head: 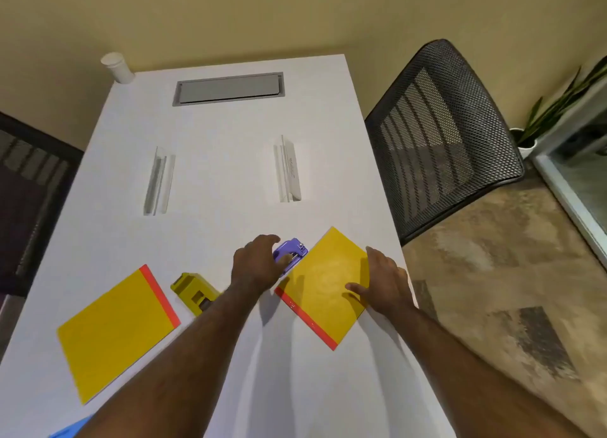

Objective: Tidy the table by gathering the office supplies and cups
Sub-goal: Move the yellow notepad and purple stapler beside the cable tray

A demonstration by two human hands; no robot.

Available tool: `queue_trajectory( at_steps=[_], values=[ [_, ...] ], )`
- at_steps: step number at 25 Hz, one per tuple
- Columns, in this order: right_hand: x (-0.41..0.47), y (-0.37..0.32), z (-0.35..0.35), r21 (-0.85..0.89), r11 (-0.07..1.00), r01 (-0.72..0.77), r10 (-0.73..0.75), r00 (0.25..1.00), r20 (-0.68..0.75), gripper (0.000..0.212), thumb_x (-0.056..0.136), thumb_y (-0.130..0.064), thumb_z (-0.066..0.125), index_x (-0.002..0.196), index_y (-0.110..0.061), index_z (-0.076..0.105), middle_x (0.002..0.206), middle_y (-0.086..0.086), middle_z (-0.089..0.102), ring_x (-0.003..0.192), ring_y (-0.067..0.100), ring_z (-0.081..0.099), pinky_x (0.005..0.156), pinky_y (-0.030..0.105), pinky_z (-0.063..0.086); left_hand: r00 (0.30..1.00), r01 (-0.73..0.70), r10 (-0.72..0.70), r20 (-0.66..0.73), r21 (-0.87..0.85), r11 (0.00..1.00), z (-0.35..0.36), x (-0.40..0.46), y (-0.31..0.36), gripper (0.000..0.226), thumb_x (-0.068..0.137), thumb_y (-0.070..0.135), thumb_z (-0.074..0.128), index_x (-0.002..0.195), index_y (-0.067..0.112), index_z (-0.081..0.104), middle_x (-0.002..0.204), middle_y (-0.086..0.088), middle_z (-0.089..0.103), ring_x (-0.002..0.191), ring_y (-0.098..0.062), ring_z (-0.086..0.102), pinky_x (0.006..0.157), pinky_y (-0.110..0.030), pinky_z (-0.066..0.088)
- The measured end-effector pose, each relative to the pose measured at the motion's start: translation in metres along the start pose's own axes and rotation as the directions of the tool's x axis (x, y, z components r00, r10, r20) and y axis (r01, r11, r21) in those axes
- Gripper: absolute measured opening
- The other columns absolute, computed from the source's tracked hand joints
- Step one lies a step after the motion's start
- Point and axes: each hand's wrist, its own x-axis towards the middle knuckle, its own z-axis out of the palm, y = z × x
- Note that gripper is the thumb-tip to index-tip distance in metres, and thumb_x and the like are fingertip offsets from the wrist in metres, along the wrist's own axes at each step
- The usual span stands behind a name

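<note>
Blue item (70, 429), lower left corner of the frame, only a sliver in view, kind not discernible; two bare forearms rising from the bottom edge over the white table (230, 181); left yellow notebook (116, 331) with red spine strip, lying flat near the table's near left part, spine toward the centre; yellow hole punch or stapler (194, 292), just right of that notebook's far corner, partly hidden by the left forearm, exact kind uncertain; left hand (256, 266), fingers curled around a purple stapler-like tool (293, 251), thumb lying on its top, tool resting on or just above the table and touching the far left edge of the second notebook; right yellow notebook (323, 289), red spine strip along its near left edge, turned diamond-wise near the table's right edge; right hand (382, 288), palm down, fingers spread wide and flat on this notebook's right corner, gripping nothing; two clear acrylic stands (159, 181) (289, 169), mid-table, well apart, one left and one right; grey recessed cable hatch (229, 88), far centre of the table, lid closed; white paper cup (117, 67), upright on the far left corner; black mesh office chair (450, 135), beside the table's right edge; potted plant (542, 122) in a white pot, far right on the floor; dark chair (29, 188), left of the table
</note>
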Motion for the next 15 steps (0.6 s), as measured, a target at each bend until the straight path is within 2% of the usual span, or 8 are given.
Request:
queue_trajectory(
  at_steps=[4, 7, 12, 15],
  values=[
    [0.005, 0.004, 0.012, -0.031, 0.998, -0.06, 0.061, 0.997, 0.055, 0.107, 0.069, -0.064, 0.071, 0.147, -0.013, 0.018, 0.148, 0.005, 0.036, 0.133, 0.026, 0.038, 0.104, 0.045, 0.034, 0.992, 0.108, -0.11, 0.057, 0.044, 0.993, 0.016, 0.009, -0.002, 0.043, 0.089, 0.039, 0.06, 0.125, 0.016, 0.057, 0.129, -0.006, 0.06, 0.116, -0.027, 0.056, 0.093, -0.038, 0.043],
    [0.009, 0.008, 0.022, -0.062, 0.995, -0.083, 0.087, 0.994, 0.063, 0.119, 0.059, -0.072, 0.072, 0.146, -0.012, 0.018, 0.145, 0.007, 0.036, 0.131, 0.026, 0.038, 0.102, 0.045, 0.037, 0.992, 0.113, -0.117, 0.055, 0.073, 0.991, 0.024, 0.015, -0.004, 0.038, 0.09, 0.04, 0.059, 0.119, 0.016, 0.059, 0.12, -0.006, 0.064, 0.107, -0.026, 0.06, 0.087, -0.036, 0.045],
    [0.013, 0.005, 0.027, -0.111, 0.988, -0.109, 0.114, 0.992, 0.046, 0.131, 0.05, -0.074, 0.075, 0.148, -0.012, 0.015, 0.145, 0.006, 0.035, 0.131, 0.025, 0.038, 0.103, 0.045, 0.037, 0.99, 0.131, -0.134, 0.038, 0.078, 0.988, 0.028, 0.026, -0.009, 0.044, 0.088, 0.041, 0.061, 0.124, 0.018, 0.058, 0.121, -0.003, 0.065, 0.109, -0.024, 0.061, 0.089, -0.037, 0.045],
    [0.018, 0.004, 0.025, -0.108, 0.984, -0.138, 0.144, 0.989, 0.044, 0.133, 0.049, -0.073, 0.077, 0.148, -0.011, 0.014, 0.145, 0.005, 0.035, 0.13, 0.025, 0.038, 0.101, 0.045, 0.038, 0.99, 0.124, -0.13, 0.063, 0.092, 0.988, 0.03, 0.035, -0.011, 0.035, 0.086, 0.042, 0.063, 0.114, 0.02, 0.063, 0.11, -0.001, 0.069, 0.099, -0.022, 0.063, 0.082, -0.034, 0.045]
  ],
)
